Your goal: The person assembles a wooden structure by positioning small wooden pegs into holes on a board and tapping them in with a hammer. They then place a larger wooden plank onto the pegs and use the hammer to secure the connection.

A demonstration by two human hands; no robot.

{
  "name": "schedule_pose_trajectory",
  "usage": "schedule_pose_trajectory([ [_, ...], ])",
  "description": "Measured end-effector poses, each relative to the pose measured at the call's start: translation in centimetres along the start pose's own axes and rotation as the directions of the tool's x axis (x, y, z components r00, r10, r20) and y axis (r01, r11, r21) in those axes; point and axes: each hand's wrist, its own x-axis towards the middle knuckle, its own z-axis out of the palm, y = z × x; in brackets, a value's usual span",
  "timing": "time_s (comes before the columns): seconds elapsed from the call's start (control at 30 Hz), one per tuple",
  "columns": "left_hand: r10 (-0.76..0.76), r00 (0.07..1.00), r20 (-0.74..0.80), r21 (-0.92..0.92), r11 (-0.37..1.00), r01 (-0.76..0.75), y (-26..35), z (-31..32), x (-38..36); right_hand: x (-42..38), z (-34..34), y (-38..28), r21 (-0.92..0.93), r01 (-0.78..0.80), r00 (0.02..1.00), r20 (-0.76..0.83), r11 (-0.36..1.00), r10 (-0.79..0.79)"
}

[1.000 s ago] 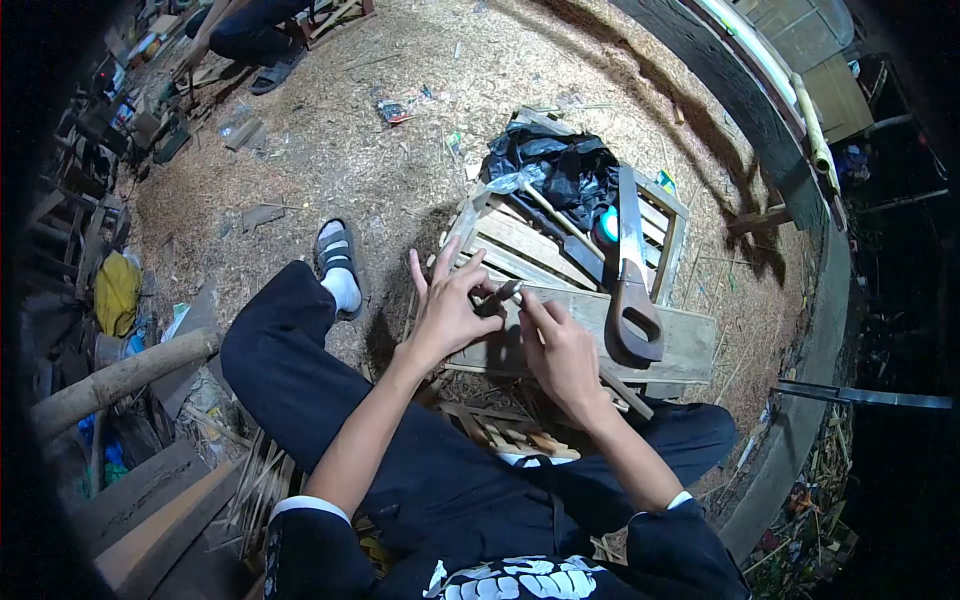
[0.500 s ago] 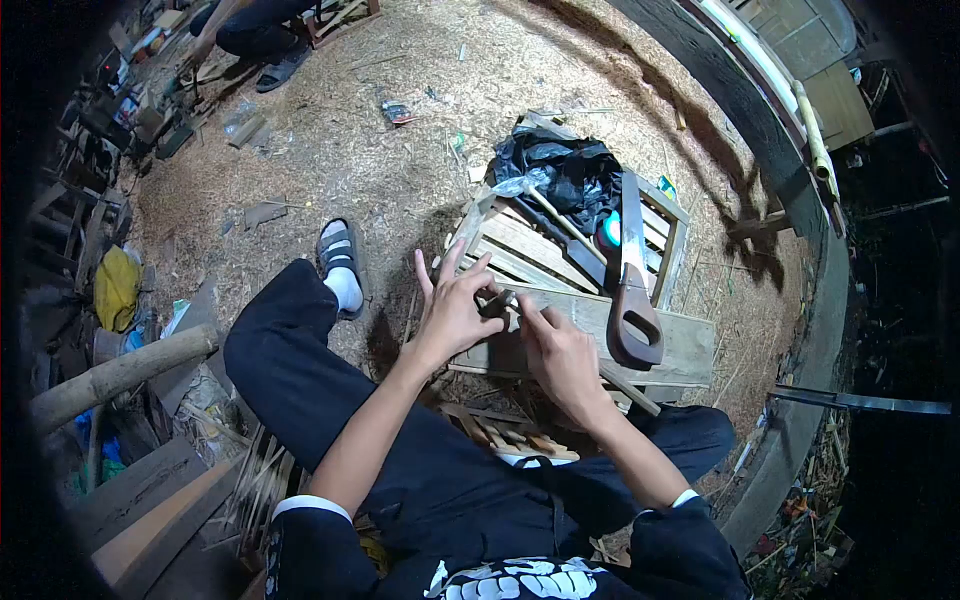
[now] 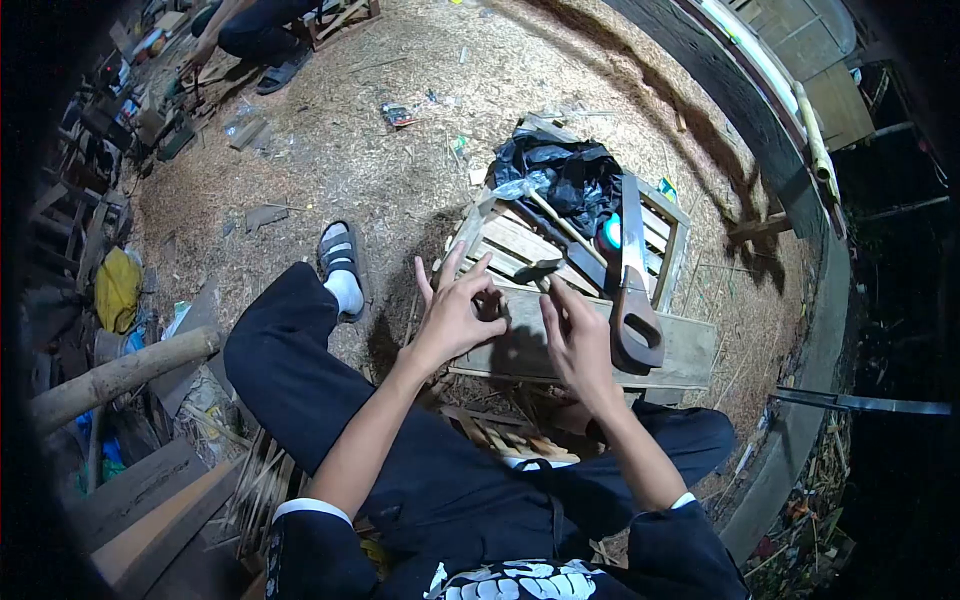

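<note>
In my right hand [image 3: 582, 345] is a hammer, its dark head [image 3: 538, 269] raised above a wooden plank [image 3: 680, 350]. My left hand [image 3: 455, 315] rests over the left part of the plank, thumb and forefinger curled together and the other fingers spread; anything between the fingertips is too small or hidden to make out. A handsaw [image 3: 634, 300] with a brown handle lies across the plank's right side. Beyond the plank is a slatted wooden frame [image 3: 678, 250] with a black plastic bag [image 3: 560, 165] on it.
More slatted wood [image 3: 510, 435] lies in front of my lap. A thick pole [image 3: 130, 375] juts in from the left, near scrap boards [image 3: 150, 490] and a yellow cloth [image 3: 118, 288]. Another person's sandalled foot [image 3: 285, 75] shows at the top left. A concrete ledge [image 3: 800, 400] curves along the right.
My right hand has lifted and shifted slightly right, bringing the hammer head up and away from my left hand. My left hand has barely moved.
</note>
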Motion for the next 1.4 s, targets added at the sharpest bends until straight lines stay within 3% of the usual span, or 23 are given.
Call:
schedule_pose_trajectory([
  [0.13,-0.036,0.999,-0.015,-0.036,0.999,0.035,0.3,0.1,-0.2,1.0,0.0,1.3,-0.048,-0.081,0.983,0.163,0.996,0.088],
  [0.27,-0.032,0.999,-0.014,-0.026,0.999,0.031,0.1,0.2,-0.3,1.2,1.0,2.6,0.097,-0.014,1.000,0.006,0.995,0.013],
  [0.33,0.009,0.996,-0.085,-0.046,0.999,-0.013,0.2,0.4,-0.3,1.6,0.4,3.0,-0.040,-0.056,0.957,0.282,0.998,0.065],
  [0.4,0.003,0.997,-0.074,-0.044,0.999,-0.006,0.1,0.4,-0.3,1.5,0.0,2.5,0.006,0.008,0.973,0.230,1.000,-0.009],
  [0.47,0.001,0.998,-0.067,-0.049,0.999,-0.004,-0.1,0.4,-0.4,1.2,-0.2,1.0,0.107,-0.116,0.992,0.054,0.987,0.111],
  [0.6,0.014,0.997,-0.077,-0.053,0.998,-0.018,0.2,0.2,-0.5,1.2,0.5,2.8,-0.016,-0.055,0.973,0.224,0.998,0.057],
  [0.67,-0.004,0.998,-0.070,-0.061,0.998,0.000,0.4,0.1,-0.6,1.8,-0.6,2.1,-0.023,-0.135,0.964,0.228,0.991,0.137],
  [0.7,-0.009,0.998,-0.068,-0.064,0.998,0.005,0.2,0.3,-0.7,2.5,-0.8,1.6,-0.021,-0.165,0.967,0.195,0.986,0.166],
  [0.73,0.000,0.998,-0.067,-0.040,0.999,-0.002,-0.1,0.4,-0.8,2.3,0.2,2.2,0.148,-0.119,0.993,0.023,0.982,0.116],
  [0.8,0.014,0.997,-0.071,-0.011,1.000,-0.015,0.0,0.2,-0.7,2.9,-0.4,2.2,-0.011,-0.145,0.944,0.297,0.989,0.142],
  [0.93,-0.026,0.996,-0.082,-0.010,1.000,0.026,0.5,0.1,-0.9,2.8,-0.7,2.6,0.004,-0.215,0.939,0.277,0.977,0.205],
  [1.0,-0.033,0.998,-0.062,0.002,0.999,0.033,0.5,0.0,-1.1,2.8,-0.3,2.3,0.122,-0.257,0.960,0.146,0.959,0.239],
  [1.07,-0.037,0.998,-0.049,0.024,0.999,0.038,0.8,-0.5,-1.1,1.8,0.9,5.5,0.004,0.059,0.968,0.246,0.998,-0.059],
  [1.13,-0.041,0.999,-0.034,0.060,0.997,0.043,1.1,-0.8,-0.8,2.1,0.0,3.2,-0.038,0.056,0.959,0.279,0.998,-0.044],
  [1.2,-0.039,0.999,-0.038,0.076,0.996,0.042,1.2,-0.9,-0.6,2.4,-0.3,1.9,0.101,-0.103,0.993,0.073,0.990,0.096],
  [1.33,-0.023,0.998,-0.065,0.050,0.998,0.026,1.1,-0.8,-0.7,1.6,0.2,3.6,-0.088,0.067,0.965,0.259,0.994,-0.042],
  [1.4,-0.025,0.998,-0.050,0.067,0.997,0.028,1.0,-0.8,-0.6,2.0,0.1,3.5,-0.098,0.046,0.966,0.259,0.994,-0.019],
])
